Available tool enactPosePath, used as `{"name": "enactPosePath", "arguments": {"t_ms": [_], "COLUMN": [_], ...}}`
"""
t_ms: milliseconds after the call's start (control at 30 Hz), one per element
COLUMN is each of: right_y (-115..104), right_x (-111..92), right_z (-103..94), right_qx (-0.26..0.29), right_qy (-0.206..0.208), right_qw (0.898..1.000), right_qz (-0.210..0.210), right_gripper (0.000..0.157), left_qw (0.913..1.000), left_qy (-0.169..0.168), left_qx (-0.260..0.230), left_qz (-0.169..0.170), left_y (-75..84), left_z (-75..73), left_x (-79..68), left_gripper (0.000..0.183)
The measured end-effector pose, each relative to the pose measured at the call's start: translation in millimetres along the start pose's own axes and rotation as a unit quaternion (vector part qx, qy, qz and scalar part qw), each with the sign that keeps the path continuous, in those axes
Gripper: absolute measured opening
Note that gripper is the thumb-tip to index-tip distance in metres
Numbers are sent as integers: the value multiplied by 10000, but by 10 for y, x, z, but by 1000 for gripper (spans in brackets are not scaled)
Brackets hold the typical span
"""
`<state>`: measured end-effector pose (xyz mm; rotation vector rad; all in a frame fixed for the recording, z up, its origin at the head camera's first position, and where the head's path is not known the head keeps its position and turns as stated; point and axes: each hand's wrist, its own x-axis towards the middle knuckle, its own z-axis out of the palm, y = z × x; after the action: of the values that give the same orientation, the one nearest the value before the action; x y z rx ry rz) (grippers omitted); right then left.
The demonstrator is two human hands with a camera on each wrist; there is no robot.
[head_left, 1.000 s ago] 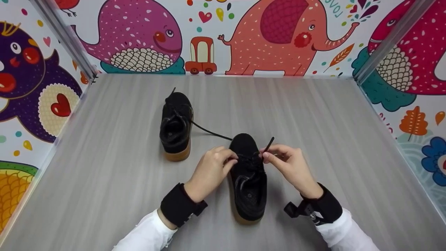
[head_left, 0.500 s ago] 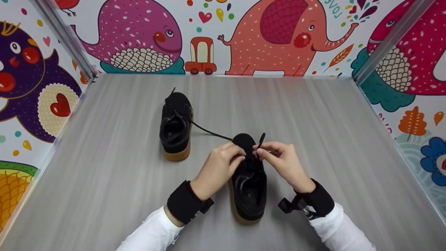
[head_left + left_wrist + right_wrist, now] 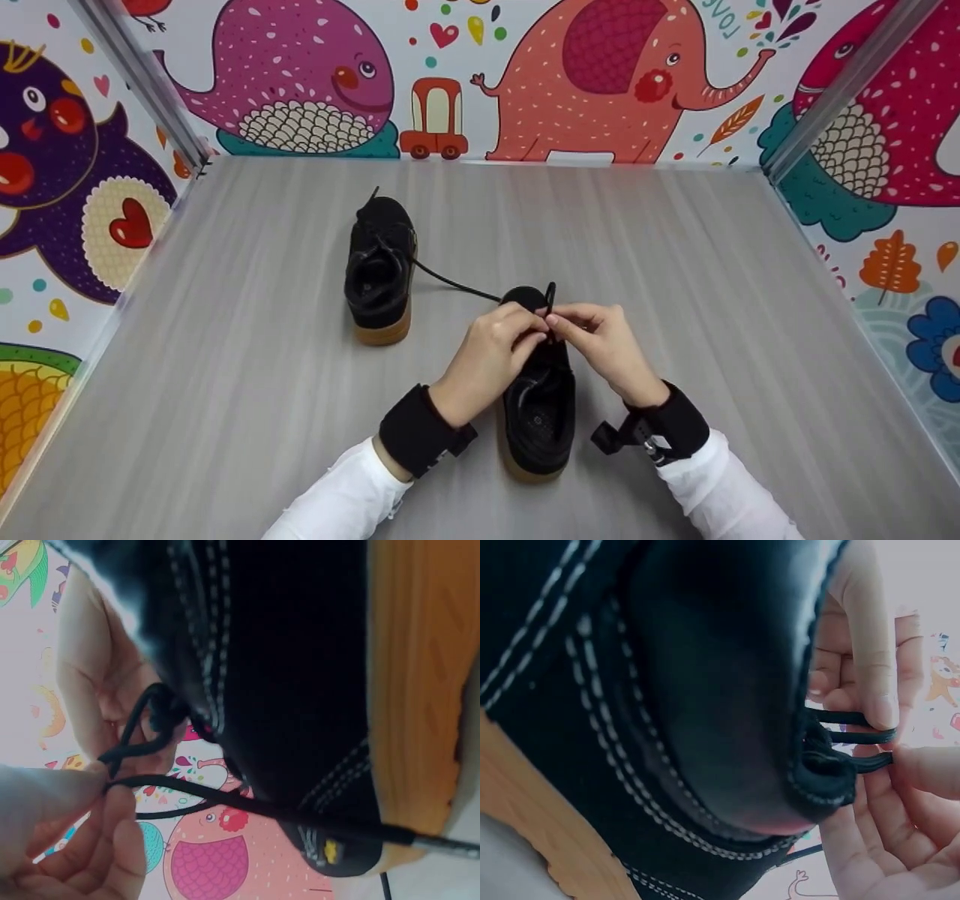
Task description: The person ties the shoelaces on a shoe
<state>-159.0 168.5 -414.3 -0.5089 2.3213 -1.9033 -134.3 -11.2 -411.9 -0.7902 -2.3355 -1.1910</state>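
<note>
A black shoe [image 3: 537,420] with a tan sole stands upright, toe away from me. Over its laced front both hands meet, fingertips almost together. My left hand [image 3: 491,352] pinches a black shoelace [image 3: 202,795] between thumb and index finger; in the left wrist view the lace's tipped end stretches across the shoe's side. My right hand [image 3: 600,341] pinches a lace loop [image 3: 550,296] that sticks up past its fingertips. In the right wrist view, strands of lace run from the shoe's tongue to both hands' fingertips. The fingers partly hide the knot area.
A second black shoe [image 3: 379,277] stands further back on the left, its laces loose. One long lace [image 3: 457,285] trails across the grey tabletop [image 3: 675,255] between the shoes. Walls with cartoon animals [image 3: 592,82] enclose the back and sides.
Both hands have drawn together over the shoe's front, the left moving right and the right moving left with its lace loop. The shoes stay put.
</note>
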Motion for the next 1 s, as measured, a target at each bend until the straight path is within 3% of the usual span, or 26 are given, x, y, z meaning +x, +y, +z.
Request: {"name": "enactPosePath", "arguments": {"t_ms": [400,867,1000], "right_y": [22,-25,-47], "right_x": [16,16,2], "right_z": [23,69,77], "right_qx": [843,1026,1134], "right_qy": [61,286,328], "right_qw": [9945,9882,9866], "right_qz": [616,1102,1125], "right_gripper": [30,32,31], "left_qw": [9989,9944,9945], "left_qy": [369,932,967], "left_qx": [-114,-64,-22], "left_qz": [258,500,404], "left_y": [-10,-68,-91], "left_z": [86,216,228], "left_x": [-9,23,34], "left_gripper": [6,7,9]}}
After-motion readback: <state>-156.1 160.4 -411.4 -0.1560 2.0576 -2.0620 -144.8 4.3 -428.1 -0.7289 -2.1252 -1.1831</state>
